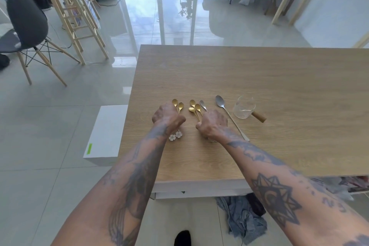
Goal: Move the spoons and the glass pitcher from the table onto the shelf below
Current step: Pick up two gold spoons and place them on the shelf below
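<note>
Several small gold spoons lie on the wooden table (259, 78). My left hand (167, 115) is closed around the handles of two gold spoons (178, 104), whose white flower ends (175, 136) stick out below my wrist. My right hand (212, 124) is closed over the handles of three gold spoons (194, 107) and a small silver spoon (203, 104). A long silver spoon (227, 114) lies just right of that hand. The glass pitcher (244, 107) with a wooden handle (259, 116) stands further right. The shelf below is mostly hidden under the tabletop.
A white box (105, 134) stands on the floor against the table's left side. Crumpled clothes (243, 215) lie under the table's front edge. A dark chair (26, 26) and wooden stools (75, 16) stand at far left.
</note>
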Demonstrator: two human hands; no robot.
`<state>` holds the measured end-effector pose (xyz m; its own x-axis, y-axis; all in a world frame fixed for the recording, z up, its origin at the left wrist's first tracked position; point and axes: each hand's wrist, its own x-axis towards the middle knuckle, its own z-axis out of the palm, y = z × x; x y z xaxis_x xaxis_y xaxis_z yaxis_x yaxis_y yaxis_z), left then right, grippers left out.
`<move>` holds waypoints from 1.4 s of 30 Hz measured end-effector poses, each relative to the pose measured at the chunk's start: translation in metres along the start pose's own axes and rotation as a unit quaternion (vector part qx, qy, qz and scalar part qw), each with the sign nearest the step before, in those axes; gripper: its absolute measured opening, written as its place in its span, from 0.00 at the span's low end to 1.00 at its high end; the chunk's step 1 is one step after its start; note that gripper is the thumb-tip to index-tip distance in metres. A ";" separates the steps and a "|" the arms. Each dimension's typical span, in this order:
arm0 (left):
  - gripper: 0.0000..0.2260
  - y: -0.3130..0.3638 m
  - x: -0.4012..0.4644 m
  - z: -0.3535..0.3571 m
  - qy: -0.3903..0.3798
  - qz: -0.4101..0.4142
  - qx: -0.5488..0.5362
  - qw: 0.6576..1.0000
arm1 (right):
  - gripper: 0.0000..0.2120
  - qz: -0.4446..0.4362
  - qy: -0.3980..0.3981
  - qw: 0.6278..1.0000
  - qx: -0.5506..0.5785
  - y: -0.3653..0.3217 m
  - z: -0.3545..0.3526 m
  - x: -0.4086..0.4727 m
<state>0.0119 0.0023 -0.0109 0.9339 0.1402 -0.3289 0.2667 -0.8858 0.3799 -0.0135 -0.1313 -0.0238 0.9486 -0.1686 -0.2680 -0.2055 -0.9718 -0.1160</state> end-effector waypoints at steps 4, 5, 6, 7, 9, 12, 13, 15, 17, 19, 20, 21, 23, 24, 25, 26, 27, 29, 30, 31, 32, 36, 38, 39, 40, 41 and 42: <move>0.14 -0.006 -0.002 0.002 0.011 -0.005 -0.013 1.000 | 0.14 -0.003 0.011 0.999 0.029 0.002 -0.003 -0.004; 0.15 -0.009 -0.003 0.002 0.015 -0.004 -0.019 1.000 | 0.17 -0.005 0.015 0.999 0.038 0.002 -0.005 -0.005; 0.15 -0.011 -0.004 0.002 0.020 -0.001 -0.030 0.999 | 0.19 -0.006 0.018 0.999 0.048 0.003 -0.006 -0.007; 0.16 -0.013 -0.005 0.001 0.025 0.001 -0.044 0.999 | 0.19 -0.007 0.020 0.998 0.059 0.003 -0.009 -0.009; 0.17 -0.018 -0.008 -0.005 0.035 0.002 -0.076 0.997 | 0.16 -0.007 0.022 0.996 0.090 0.004 -0.018 -0.013; 0.15 -0.020 -0.015 -0.023 0.052 0.005 -0.124 0.991 | 0.15 -0.007 0.045 0.991 0.127 0.005 -0.035 -0.021; 0.14 -0.019 -0.019 -0.031 0.057 0.010 -0.138 0.989 | 0.17 -0.013 0.058 0.990 0.132 0.006 -0.042 -0.025; 0.14 -0.016 -0.029 -0.050 0.069 0.020 -0.157 0.985 | 0.18 -0.022 0.080 0.987 0.140 0.006 -0.060 -0.034; 0.13 -0.010 -0.044 -0.071 0.085 0.025 -0.170 0.981 | 0.14 -0.023 0.108 0.982 0.156 0.006 -0.083 -0.046; 0.12 0.001 -0.061 -0.094 0.101 0.043 -0.176 0.978 | 0.12 -0.033 0.140 0.976 0.166 0.008 -0.108 -0.060; 0.12 0.008 -0.071 -0.106 0.109 0.053 -0.177 0.977 | 0.11 -0.038 0.154 0.973 0.170 0.009 -0.121 -0.068; 0.12 0.014 -0.081 -0.117 0.121 0.065 -0.180 0.974 | 0.11 -0.043 0.167 0.970 0.171 0.011 -0.134 -0.076; 0.13 0.028 -0.105 -0.140 0.150 0.088 -0.189 0.967 | 0.13 -0.053 0.195 0.963 0.177 0.016 -0.160 -0.093; 0.13 0.034 -0.118 -0.150 0.163 0.097 -0.194 0.962 | 0.13 -0.061 0.211 0.959 0.180 0.019 -0.173 -0.102; 0.12 0.040 -0.131 -0.159 0.175 0.105 -0.200 0.958 | 0.14 -0.069 0.229 0.954 0.182 0.022 -0.186 -0.112; 0.13 0.045 -0.144 -0.167 0.184 0.114 -0.204 0.955 | 0.14 -0.076 0.249 0.948 0.183 0.026 -0.197 -0.123; 0.14 0.050 -0.157 -0.174 0.194 0.124 -0.205 0.951 | 0.14 -0.083 0.266 0.943 0.184 0.029 -0.207 -0.135; 0.15 0.057 -0.183 -0.183 0.214 0.144 -0.205 0.944 | 0.14 -0.090 0.293 0.933 0.190 0.037 -0.222 -0.158; 0.14 0.060 -0.196 -0.185 0.224 0.152 -0.204 0.941 | 0.13 -0.093 0.304 0.929 0.192 0.041 -0.227 -0.171; 0.14 0.061 -0.208 -0.185 0.233 0.160 -0.205 0.937 | 0.13 -0.097 0.312 0.925 0.194 0.046 -0.231 -0.184; 0.14 0.062 -0.219 -0.183 0.241 0.165 -0.205 0.934 | 0.14 -0.101 0.319 0.922 0.194 0.051 -0.232 -0.197; 0.14 0.057 -0.260 -0.161 0.253 0.172 -0.205 0.930 | 0.14 -0.106 0.318 0.920 0.203 0.071 -0.223 -0.243; 0.14 0.049 -0.277 -0.143 0.242 0.166 -0.201 0.935 | 0.13 -0.100 0.303 0.924 0.212 0.079 -0.209 -0.261; 0.14 0.044 -0.286 -0.134 0.236 0.163 -0.199 0.937 | 0.13 -0.097 0.292 0.926 0.218 0.082 -0.200 -0.270; 0.13 0.037 -0.294 -0.124 0.228 0.158 -0.197 0.940 | 0.14 -0.093 0.282 0.929 0.221 0.085 -0.190 -0.277; 0.13 0.031 -0.301 -0.116 0.221 0.153 -0.196 0.943 | 0.14 -0.088 0.272 0.932 0.223 0.087 -0.181 -0.282; 0.13 0.021 -0.307 -0.105 0.212 0.145 -0.194 0.947 | 0.14 -0.083 0.259 0.936 0.224 0.087 -0.168 -0.288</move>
<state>-0.2446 -0.0131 0.1890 0.9709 0.1535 0.1836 -0.0256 -0.6962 0.7174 -0.2646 -0.1951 0.2040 0.9422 -0.1910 0.2753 -0.0144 -0.8440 -0.5361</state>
